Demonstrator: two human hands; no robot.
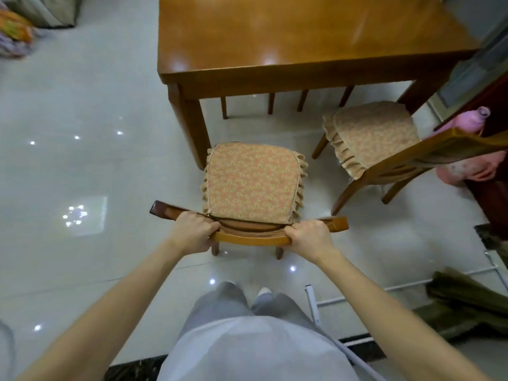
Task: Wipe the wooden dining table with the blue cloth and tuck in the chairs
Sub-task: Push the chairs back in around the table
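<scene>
Glossy pale floor tiles, polished wooden table at twelve o'clock. The left hand and right hand curl tight round the near chair by its curved backrest, frilled floral seat just short of the table; second chair at two o'clock

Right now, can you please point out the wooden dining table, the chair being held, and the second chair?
wooden dining table [302, 37]: head view, bare part of its top.
held chair [251, 182]: head view, middle of its seat cushion.
second chair [376, 136]: head view, middle of its seat cushion.
</scene>
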